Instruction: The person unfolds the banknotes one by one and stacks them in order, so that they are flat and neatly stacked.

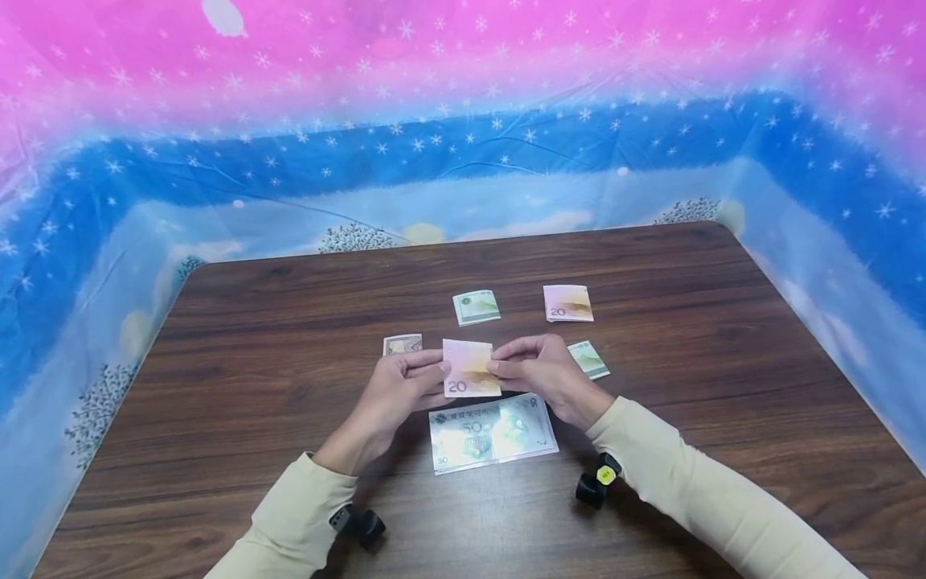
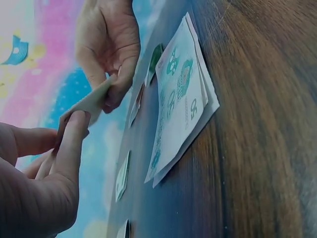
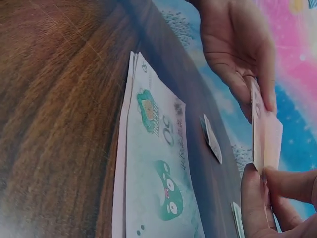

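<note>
Both hands hold a folded pink-and-yellow banknote marked 20 above the table. My left hand pinches its left edge between thumb and fingers. At the opposite edge, my right hand pinches it the same way. Just below lies a small stack of flat green-white banknotes marked 50, its layers slightly offset in the left wrist view. In the right wrist view, the held banknote shows its folded thickness, with the left hand at the far end.
On the brown wooden table lie more folded banknotes: a green one, a pink 20, a brownish one partly behind the left hand, and another green one beside the right hand. A snowflake-patterned cloth hangs behind.
</note>
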A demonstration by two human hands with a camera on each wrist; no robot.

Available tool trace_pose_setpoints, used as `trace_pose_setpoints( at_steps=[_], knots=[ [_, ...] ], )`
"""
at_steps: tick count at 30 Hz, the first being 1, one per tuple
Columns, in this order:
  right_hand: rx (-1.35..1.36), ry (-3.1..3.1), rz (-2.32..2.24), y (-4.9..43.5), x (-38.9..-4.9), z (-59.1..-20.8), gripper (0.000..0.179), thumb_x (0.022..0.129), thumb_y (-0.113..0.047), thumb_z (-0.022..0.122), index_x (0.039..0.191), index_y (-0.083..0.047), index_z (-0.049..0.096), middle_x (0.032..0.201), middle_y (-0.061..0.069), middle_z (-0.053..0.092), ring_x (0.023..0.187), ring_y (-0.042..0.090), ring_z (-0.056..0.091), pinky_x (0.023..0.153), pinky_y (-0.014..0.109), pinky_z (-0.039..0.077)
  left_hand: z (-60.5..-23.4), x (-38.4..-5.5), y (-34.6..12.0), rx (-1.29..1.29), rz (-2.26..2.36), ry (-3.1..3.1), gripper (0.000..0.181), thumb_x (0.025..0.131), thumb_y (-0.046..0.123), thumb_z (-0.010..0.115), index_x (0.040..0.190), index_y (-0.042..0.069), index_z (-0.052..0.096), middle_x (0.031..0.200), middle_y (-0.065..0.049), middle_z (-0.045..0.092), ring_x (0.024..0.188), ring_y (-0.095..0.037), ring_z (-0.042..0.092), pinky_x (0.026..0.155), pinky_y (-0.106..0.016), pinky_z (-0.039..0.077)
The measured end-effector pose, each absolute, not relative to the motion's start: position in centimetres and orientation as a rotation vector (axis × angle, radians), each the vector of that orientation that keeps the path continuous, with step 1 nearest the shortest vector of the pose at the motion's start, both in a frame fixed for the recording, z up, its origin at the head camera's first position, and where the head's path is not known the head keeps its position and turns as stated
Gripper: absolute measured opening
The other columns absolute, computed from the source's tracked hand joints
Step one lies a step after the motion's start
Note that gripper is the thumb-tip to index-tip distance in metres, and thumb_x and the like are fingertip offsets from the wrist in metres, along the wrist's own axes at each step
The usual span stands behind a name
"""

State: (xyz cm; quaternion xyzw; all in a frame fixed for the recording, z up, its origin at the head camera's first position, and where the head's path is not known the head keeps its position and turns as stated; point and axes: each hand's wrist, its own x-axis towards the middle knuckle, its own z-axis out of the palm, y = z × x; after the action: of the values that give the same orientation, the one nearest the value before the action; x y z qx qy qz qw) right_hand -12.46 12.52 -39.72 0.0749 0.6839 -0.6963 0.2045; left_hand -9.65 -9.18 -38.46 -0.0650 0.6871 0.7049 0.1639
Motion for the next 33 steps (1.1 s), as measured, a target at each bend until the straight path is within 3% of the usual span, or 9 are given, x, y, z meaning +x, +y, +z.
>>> trace_pose_setpoints(
  at_steps=[8,14,21,27,33],
  knots=[
    [0.113,1.851,-1.943,12.5,-11.8,-39.4,0.043,0.084,-0.014,0.084,0.118,0.006,0.067,0.122,0.021,0.065,0.102,0.028,0.072,0.092,0.039,0.059,-38.1,-9.4,-8.8,-0.085,2.072,1.849,0.036,0.099,0.004,0.063,0.133,-0.008,0.056,0.121,-0.027,0.066,0.102,-0.028,0.071,0.091,-0.038,0.059],
    [0.041,1.800,-1.915,12.3,-11.1,-39.1,0.054,0.083,-0.018,0.086,0.126,0.006,0.063,0.121,0.021,0.068,0.103,0.028,0.071,0.095,0.041,0.057,-38.1,-9.5,-8.3,-0.022,2.056,1.795,0.042,0.097,0.014,0.069,0.132,-0.004,0.054,0.121,-0.023,0.068,0.105,-0.027,0.070,0.095,-0.039,0.057],
    [-0.031,1.887,-1.845,12.1,-10.6,-38.7,0.055,0.079,-0.023,0.089,0.125,-0.002,0.067,0.117,0.012,0.071,0.105,0.023,0.069,0.096,0.045,0.056,-38.2,-9.6,-8.2,0.009,2.031,1.820,0.042,0.094,0.016,0.073,0.129,-0.002,0.056,0.126,-0.022,0.066,0.104,-0.024,0.071,0.094,-0.037,0.058],
    [-0.051,1.846,-1.855,12.2,-10.5,-38.4,0.054,0.082,-0.017,0.086,0.128,0.002,0.065,0.120,0.015,0.071,0.108,0.024,0.069,0.100,0.046,0.054,-38.3,-9.5,-8.5,0.036,2.012,1.847,0.040,0.094,0.016,0.073,0.128,0.000,0.058,0.127,-0.020,0.066,0.108,-0.024,0.069,0.095,-0.037,0.057],
    [-0.033,1.681,-1.915,12.9,-10.5,-37.8,0.055,0.087,-0.003,0.077,0.136,0.008,0.055,0.129,0.022,0.063,0.113,0.027,0.066,0.103,0.041,0.052,-38.3,-9.5,-8.9,0.032,1.991,1.845,0.044,0.097,0.014,0.067,0.138,0.003,0.054,0.125,-0.021,0.067,0.111,-0.027,0.068,0.097,-0.037,0.056]
  ],
)
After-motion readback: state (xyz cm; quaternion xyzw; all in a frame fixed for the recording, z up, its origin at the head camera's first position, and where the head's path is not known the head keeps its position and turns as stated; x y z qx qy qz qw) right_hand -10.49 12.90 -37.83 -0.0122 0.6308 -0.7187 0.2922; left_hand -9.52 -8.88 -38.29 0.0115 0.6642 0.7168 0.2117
